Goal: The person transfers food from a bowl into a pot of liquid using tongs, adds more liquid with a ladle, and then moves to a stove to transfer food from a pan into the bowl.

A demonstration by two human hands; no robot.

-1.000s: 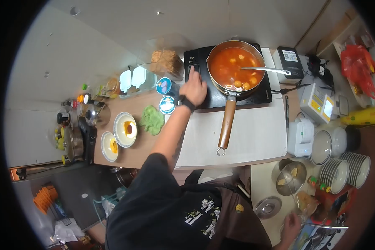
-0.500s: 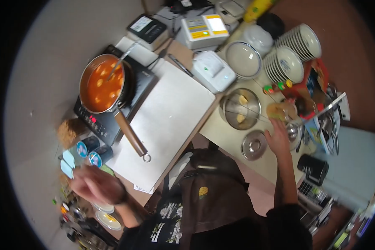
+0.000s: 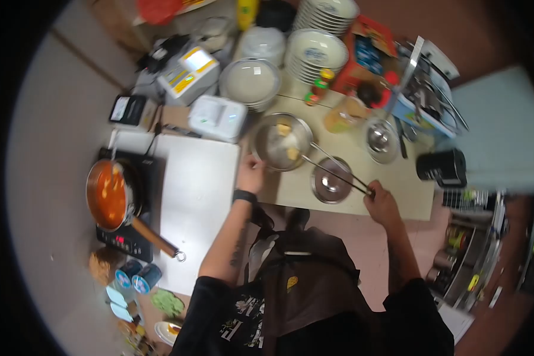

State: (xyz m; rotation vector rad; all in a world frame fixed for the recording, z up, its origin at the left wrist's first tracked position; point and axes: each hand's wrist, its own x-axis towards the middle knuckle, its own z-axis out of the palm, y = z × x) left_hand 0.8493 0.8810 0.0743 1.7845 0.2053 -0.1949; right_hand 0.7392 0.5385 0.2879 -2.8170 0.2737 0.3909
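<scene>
Kitchen: pan [image 3: 151, 233] of red soup [image 3: 108, 196] on hotplate [image 3: 153, 172], steel pot [image 3: 272, 143], stacked bowls [image 3: 317, 50].

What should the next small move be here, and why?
Probably guide the thin sticks onto a yellow piece: the right hand holds them spread toward the steel pot, where the pieces lie, with the left hand beside it.

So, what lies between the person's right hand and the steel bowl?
In the head view, a round metal lid lies there, crossed by two thin rods.
</scene>
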